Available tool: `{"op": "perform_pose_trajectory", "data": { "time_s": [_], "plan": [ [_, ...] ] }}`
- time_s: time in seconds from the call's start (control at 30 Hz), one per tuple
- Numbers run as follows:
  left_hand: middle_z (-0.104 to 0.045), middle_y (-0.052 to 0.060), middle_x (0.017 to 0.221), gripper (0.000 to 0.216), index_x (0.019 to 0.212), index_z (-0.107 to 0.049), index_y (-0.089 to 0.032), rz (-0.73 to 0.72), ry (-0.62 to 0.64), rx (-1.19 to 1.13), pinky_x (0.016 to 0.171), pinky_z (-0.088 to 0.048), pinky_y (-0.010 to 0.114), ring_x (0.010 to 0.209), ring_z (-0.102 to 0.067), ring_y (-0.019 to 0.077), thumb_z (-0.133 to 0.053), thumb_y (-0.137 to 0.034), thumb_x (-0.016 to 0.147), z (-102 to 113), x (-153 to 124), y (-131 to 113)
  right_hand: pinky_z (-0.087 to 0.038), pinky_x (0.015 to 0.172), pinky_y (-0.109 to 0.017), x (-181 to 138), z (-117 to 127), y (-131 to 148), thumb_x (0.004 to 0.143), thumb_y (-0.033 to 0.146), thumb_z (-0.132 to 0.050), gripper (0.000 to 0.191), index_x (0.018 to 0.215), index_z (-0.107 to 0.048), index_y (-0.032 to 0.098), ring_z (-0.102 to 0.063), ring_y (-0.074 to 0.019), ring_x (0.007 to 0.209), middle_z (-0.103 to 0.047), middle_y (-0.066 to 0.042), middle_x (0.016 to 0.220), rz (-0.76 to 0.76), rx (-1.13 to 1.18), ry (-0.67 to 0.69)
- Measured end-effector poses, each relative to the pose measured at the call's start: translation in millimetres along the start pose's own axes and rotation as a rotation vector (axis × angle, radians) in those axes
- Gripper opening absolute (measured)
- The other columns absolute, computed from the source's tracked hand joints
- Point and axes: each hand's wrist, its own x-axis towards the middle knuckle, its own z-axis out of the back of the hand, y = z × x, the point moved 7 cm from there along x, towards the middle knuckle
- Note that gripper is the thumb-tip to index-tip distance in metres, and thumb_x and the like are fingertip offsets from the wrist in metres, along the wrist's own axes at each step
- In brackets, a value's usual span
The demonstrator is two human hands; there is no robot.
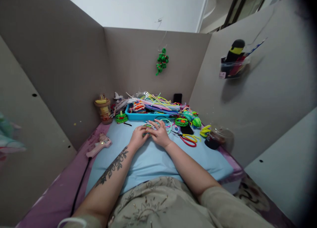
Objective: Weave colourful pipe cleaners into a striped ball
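Over the middle of the light blue cloth, my left hand (pixel 139 137) and my right hand (pixel 159 135) meet at the fingertips. Both are closed on pastel pipe cleaners (pixel 169 124), whose mint and lilac lengths loop out beyond my right fingers. My fingers cover most of the part being held, so its shape cannot be made out. To the right of my right hand lie scissors (pixel 189 140) with red and yellow handles. Just behind them sits a green fuzzy pipe-cleaner piece (pixel 181 122).
A blue tray (pixel 146 116) heaped with pipe cleaners stands at the back. Left are a pink glue gun (pixel 100 147) with a black cord and a lidded cup (pixel 104 110). A dark-lidded jar (pixel 214 140) is at right. Grey panels (pixel 138 62) enclose the table.
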Motion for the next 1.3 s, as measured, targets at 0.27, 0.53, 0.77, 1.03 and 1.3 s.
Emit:
{"op": "perform_pose_trajectory", "data": {
  "time_s": [0.27, 0.53, 0.77, 1.03, 1.3],
  "plan": [
    [-0.063, 0.008, 0.100, 0.009, 0.082, -0.069, -0.019, -0.005, -0.008, -0.049, 0.093, -0.045, 0.041, 0.101, -0.057, 0.0229, -0.064, -0.025, 0.077, -3.2, -1.2, 1.5, -0.022, 0.105, -0.053, 0.1, -12.3, -10.2, 0.078, 0.020, -0.059, 0.026, 0.097, -0.072, 0.032, -0.029, -0.0287, 0.128, -0.051, 0.001, 0.135, -0.129, 0.095, 0.107],
    [-0.061, 0.007, 0.098, 0.011, 0.078, -0.066, -0.018, -0.015, -0.015, -0.051, 0.090, -0.047, 0.038, 0.099, -0.056, 0.0223, -0.068, -0.027, 0.074, -5.0, -2.8, 3.9, -0.023, 0.106, -0.051, -2.0, -19.1, -18.2, 0.076, 0.022, -0.064, 0.014, 0.083, -0.074, 0.027, -0.027, -0.0286, 0.128, -0.052, -0.004, 0.128, -0.214, 0.170, 0.110],
    [-0.061, 0.007, 0.098, 0.012, 0.080, -0.065, -0.019, -0.024, -0.013, -0.031, 0.089, -0.047, 0.038, 0.098, -0.056, 0.0220, -0.068, -0.029, 0.074, -6.9, -3.1, 5.2, -0.022, 0.106, -0.051, -2.7, -24.8, -18.3, 0.074, 0.015, -0.062, 0.012, 0.077, -0.070, 0.023, -0.027, -0.0285, 0.128, -0.052, -0.004, 0.126, -0.237, 0.148, 0.141],
    [-0.061, 0.007, 0.100, 0.010, 0.082, -0.066, -0.019, -0.001, -0.020, -0.022, 0.091, -0.047, 0.039, 0.100, -0.056, 0.0226, -0.068, -0.024, 0.074, -3.0, -1.2, 2.8, -0.018, 0.106, -0.056, -0.5, -22.9, -17.4, 0.076, 0.020, -0.063, 0.007, 0.075, -0.069, 0.023, -0.038, -0.0276, 0.117, -0.058, -0.006, 0.113, -0.309, 0.066, 0.153],
    [-0.057, 0.009, 0.112, 0.028, 0.102, -0.057, -0.018, -0.012, -0.058, -0.068, 0.096, -0.044, 0.040, 0.109, -0.053, 0.0224, -0.061, -0.015, 0.075, 3.1, -1.2, 0.2, -0.002, 0.108, -0.063, -2.7, -21.9, -9.6, 0.073, 0.019, -0.063, 0.017, 0.089, -0.069, 0.024, -0.020, -0.0325, 0.134, -0.044, -0.007, 0.137, -0.217, -0.043, 0.203]
  ]
}}
